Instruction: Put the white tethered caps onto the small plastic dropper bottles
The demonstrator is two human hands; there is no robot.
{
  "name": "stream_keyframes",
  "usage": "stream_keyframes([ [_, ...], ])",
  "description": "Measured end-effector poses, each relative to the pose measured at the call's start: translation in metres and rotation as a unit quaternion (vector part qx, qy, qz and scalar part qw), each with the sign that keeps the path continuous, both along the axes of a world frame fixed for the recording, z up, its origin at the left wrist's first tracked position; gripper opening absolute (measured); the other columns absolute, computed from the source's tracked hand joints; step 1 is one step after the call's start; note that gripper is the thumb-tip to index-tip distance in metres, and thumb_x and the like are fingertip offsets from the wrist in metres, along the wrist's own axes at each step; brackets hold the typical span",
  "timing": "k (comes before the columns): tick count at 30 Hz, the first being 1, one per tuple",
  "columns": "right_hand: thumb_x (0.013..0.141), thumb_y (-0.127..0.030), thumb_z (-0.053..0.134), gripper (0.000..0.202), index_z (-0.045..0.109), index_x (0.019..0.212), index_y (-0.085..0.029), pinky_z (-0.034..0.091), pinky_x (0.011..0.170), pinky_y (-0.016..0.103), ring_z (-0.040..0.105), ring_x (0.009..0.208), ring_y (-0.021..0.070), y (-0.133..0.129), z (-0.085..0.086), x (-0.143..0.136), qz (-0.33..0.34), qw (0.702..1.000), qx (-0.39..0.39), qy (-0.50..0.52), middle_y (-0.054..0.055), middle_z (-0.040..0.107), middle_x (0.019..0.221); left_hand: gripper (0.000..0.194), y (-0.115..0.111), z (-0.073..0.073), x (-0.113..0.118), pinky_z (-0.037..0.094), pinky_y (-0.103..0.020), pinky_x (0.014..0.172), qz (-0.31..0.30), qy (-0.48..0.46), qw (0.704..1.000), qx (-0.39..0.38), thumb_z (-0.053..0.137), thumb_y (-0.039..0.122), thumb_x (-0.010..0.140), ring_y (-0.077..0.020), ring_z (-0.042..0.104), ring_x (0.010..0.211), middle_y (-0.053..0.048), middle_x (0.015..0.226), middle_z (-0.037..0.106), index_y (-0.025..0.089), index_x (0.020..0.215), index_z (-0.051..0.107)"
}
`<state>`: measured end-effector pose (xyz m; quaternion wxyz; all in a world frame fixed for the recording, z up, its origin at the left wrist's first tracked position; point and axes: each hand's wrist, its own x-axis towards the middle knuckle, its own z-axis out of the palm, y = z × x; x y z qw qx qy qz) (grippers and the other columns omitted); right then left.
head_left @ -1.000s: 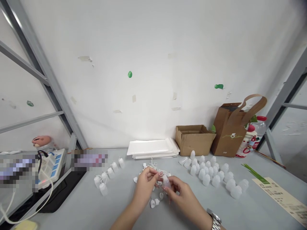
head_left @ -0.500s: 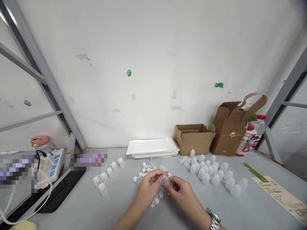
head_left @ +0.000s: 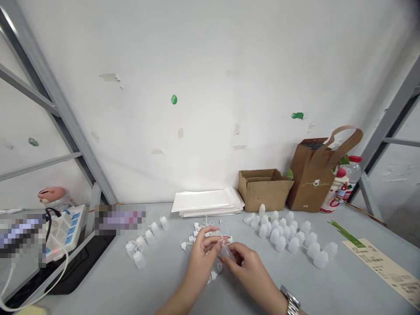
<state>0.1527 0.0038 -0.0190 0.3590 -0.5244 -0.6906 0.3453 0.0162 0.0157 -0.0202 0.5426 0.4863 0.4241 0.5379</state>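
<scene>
A small translucent plastic bottle [head_left: 227,252] is held tilted between my hands above the middle of the table. My right hand [head_left: 246,260] grips its body with thumb and fingers. At the bottle's top end, my left hand [head_left: 204,250] pinches with thumb and fingertips; any cap there is hidden by the fingers. A thin white strap [head_left: 224,226] curves up just behind them. Loose white caps with straps [head_left: 197,227] lie behind and left of my hands, and a few more caps [head_left: 213,275] lie beneath them.
To the right stand many uncapped translucent bottles [head_left: 280,244]. Several capped bottles [head_left: 139,260] stand at the left. Along the wall are a stack of white sheets [head_left: 206,202], a cardboard box [head_left: 265,192] and a brown paper bag [head_left: 310,183]. A power strip [head_left: 67,232] lies far left.
My left fingers have shifted and spread slightly around the bottle's top, and more of the bottle's body shows. A curved white strap now appears behind them. The view has moved slightly.
</scene>
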Motion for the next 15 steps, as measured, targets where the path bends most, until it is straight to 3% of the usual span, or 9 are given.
stream_keyframes([
  [6,0.076,-0.035,0.055,0.021,0.063,0.073,-0.016,0.036,0.053,0.023,0.045,0.055,0.0133,0.001,0.000,-0.001,-0.002,1.000,-0.016,0.004,-0.002,0.054,0.058,0.024,0.000,0.004,0.000,0.045,-0.037,0.086,0.002,0.051,0.999,0.006,0.062,0.040,0.070,-0.0252,0.063,0.092,-0.009,0.091,0.072,0.018,0.076,0.068],
  [11,0.076,-0.036,0.057,0.022,0.066,0.078,-0.017,0.039,0.056,0.024,0.049,0.057,0.0141,0.001,0.000,0.000,0.001,0.998,-0.028,0.056,0.000,0.059,0.063,0.041,-0.001,0.009,-0.001,0.046,-0.037,0.083,-0.009,-0.041,0.998,-0.041,0.069,0.040,0.064,-0.0262,0.062,0.096,-0.009,0.089,0.072,0.019,0.097,0.060],
  [15,0.071,-0.038,0.062,0.024,0.066,0.081,-0.016,0.042,0.060,0.025,0.054,0.062,0.0161,0.003,0.000,-0.001,0.029,0.984,-0.079,0.160,0.000,0.062,0.063,0.049,-0.004,0.016,-0.002,0.045,-0.037,0.081,-0.008,-0.095,0.992,-0.079,0.072,0.038,0.063,-0.0267,0.061,0.099,-0.011,0.093,0.071,0.019,0.104,0.054],
])
